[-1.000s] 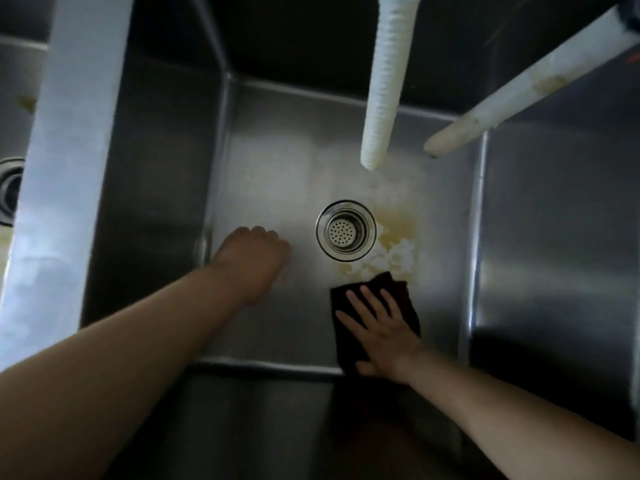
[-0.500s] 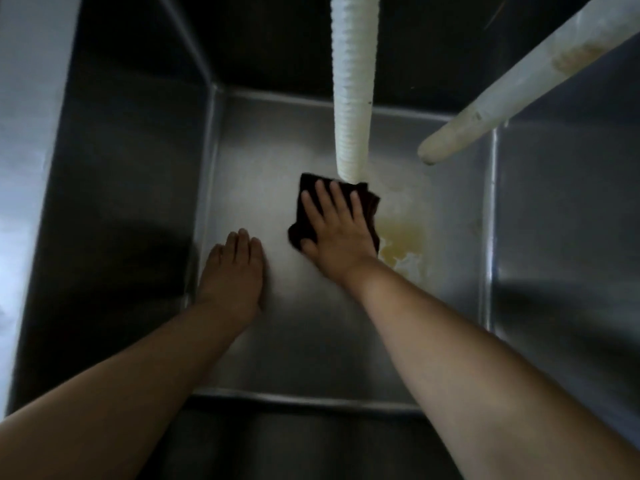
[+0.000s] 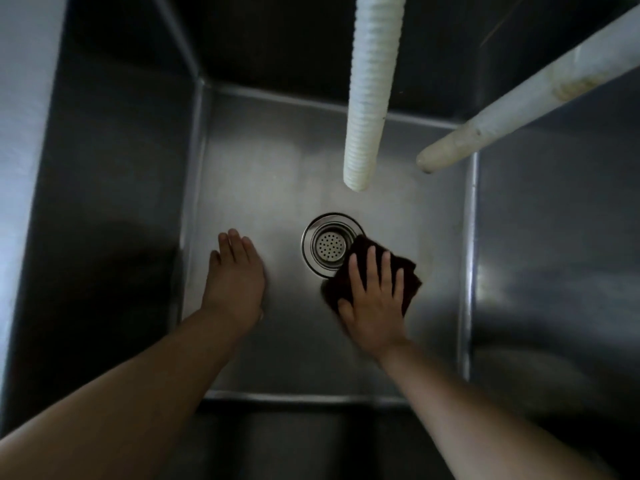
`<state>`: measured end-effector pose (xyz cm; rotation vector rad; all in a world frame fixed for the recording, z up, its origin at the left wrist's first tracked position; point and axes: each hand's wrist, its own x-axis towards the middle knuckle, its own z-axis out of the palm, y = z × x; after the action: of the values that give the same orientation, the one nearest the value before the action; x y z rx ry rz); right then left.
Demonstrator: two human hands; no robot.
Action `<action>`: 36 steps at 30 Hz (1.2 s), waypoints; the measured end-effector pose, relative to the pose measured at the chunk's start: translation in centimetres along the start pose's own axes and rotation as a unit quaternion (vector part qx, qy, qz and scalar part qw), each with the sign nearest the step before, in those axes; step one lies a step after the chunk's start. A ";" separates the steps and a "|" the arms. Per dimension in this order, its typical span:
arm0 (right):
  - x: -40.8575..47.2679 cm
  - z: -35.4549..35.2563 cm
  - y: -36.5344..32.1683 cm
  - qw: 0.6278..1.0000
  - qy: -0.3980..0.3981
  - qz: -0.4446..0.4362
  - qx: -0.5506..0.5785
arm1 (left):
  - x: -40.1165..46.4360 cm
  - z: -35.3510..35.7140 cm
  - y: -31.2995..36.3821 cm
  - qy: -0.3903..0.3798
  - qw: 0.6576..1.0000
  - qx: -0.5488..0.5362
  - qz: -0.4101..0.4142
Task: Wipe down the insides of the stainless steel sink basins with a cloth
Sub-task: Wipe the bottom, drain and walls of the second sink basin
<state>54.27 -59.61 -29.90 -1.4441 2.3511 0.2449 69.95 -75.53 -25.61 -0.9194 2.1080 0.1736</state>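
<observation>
Two bare forearms reach down from me into the stainless steel sink basin, both hands on its floor. My right hand lies flat with fingers straight and spread, pressing a dark maroon cloth against the steel; nothing is curled round it. The cloth sticks out ahead of and to both sides of that hand, and its far left corner touches or overlaps the rim of the round drain strainer, which sits just ahead and left of my right fingertips. My left hand rests palm down, fingers straight and together, holding nothing, well left of the drain near the left wall. Beyond both hands a white ribbed hose hangs over the basin, and a stained white pipe slants in from the far right.
</observation>
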 end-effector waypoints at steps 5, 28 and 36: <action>-1.5 0.7 -3.8 0.997 -0.022 -0.066 -0.029 | 0.1 0.0 -0.4 -0.005 1.000 -0.001 0.015; 8.9 -3.5 4.8 0.997 0.057 0.045 -0.036 | 0.2 0.6 -0.8 -0.012 1.000 -0.010 0.024; -0.7 -0.2 -0.6 0.998 -0.008 0.006 -0.067 | -0.2 -0.2 -0.4 -0.020 1.000 0.003 0.019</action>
<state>55.03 -59.35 -29.44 -1.4829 2.3713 0.4241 70.12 -75.76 -25.23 -0.8652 2.0883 0.2043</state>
